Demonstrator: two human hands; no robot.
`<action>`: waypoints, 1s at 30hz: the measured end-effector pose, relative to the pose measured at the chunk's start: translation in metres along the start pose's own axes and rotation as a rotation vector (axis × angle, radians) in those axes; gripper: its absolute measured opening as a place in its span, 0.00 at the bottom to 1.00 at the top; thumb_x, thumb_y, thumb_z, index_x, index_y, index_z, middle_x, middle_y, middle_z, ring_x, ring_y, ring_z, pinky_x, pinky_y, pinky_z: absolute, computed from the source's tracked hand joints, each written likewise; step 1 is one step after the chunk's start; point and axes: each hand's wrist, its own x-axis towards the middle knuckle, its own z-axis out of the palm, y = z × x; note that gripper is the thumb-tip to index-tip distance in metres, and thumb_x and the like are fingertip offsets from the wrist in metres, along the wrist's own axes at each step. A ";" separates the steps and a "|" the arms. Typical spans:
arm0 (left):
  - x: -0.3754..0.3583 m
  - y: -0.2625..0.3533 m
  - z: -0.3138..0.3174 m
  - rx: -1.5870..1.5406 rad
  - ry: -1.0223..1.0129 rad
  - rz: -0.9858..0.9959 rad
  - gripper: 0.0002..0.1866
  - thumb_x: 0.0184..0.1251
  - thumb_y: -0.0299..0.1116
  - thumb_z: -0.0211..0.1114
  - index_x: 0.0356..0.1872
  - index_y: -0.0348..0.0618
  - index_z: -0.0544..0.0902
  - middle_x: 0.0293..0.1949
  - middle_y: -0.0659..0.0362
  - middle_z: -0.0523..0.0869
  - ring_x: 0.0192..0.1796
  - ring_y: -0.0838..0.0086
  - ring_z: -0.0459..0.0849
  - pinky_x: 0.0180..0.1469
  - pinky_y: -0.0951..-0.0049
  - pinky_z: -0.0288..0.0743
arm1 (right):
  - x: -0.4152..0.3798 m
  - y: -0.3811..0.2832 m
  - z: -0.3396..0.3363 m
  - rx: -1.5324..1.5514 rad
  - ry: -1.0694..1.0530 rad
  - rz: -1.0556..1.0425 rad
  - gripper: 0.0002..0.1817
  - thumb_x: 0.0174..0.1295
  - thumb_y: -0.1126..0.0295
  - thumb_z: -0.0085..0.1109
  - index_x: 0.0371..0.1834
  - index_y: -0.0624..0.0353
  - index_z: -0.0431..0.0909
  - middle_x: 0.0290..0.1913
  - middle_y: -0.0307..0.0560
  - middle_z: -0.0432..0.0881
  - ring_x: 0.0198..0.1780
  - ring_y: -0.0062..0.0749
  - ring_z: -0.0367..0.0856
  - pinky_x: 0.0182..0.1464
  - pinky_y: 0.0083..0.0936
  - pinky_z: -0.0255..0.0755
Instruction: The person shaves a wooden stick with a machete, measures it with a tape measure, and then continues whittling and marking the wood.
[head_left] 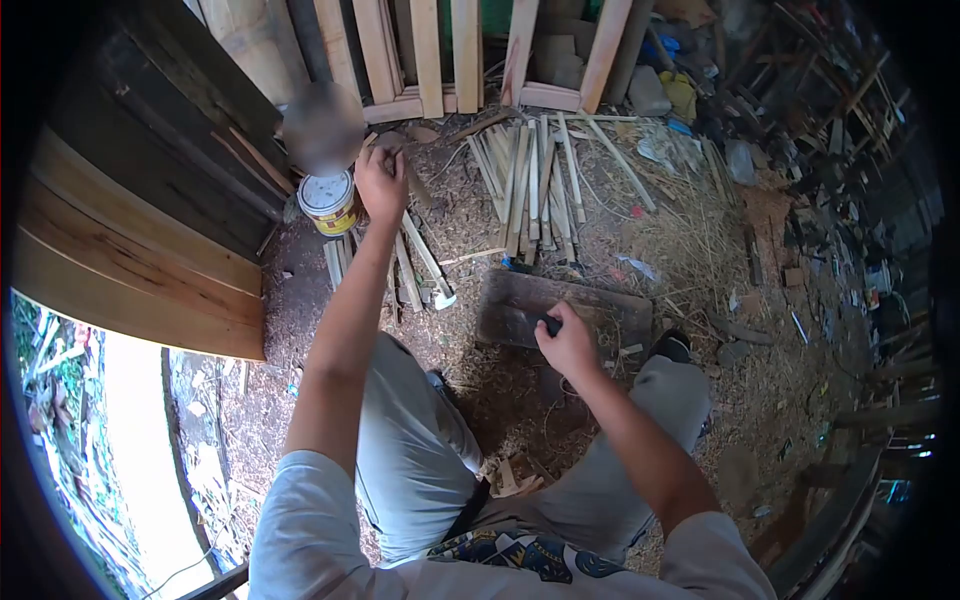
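My left hand [383,187] is raised at arm's length beside a white paint bucket with a yellow label [328,203]. Its fingers are curled closed; what they hold, if anything, I cannot make out. My right hand [570,343] is closed on a small black object [548,325], perhaps a handle, over a worn wooden block [520,290] on the ground between my knees. Any further part of that object is hidden. Beyond the block lies a fanned pile of thin wood strips [522,190]. More strips [428,250] lie near the bucket.
Upright timber frames [465,60] stand at the back. Wide planks [140,250] lean at the left. Wood shavings and straw [690,240] cover the ground; mixed scrap [800,130] is heaped at the right. A blurred round patch hides what is above the bucket.
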 end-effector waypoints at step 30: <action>-0.218 0.346 -0.219 -0.263 -0.928 0.941 0.18 0.50 0.36 0.80 0.45 0.50 0.92 0.52 0.67 0.86 0.57 0.69 0.82 0.61 0.59 0.67 | -0.030 0.046 -0.129 1.321 -0.448 0.461 0.15 0.73 0.60 0.61 0.55 0.56 0.84 0.43 0.43 0.87 0.45 0.32 0.86 0.51 0.34 0.79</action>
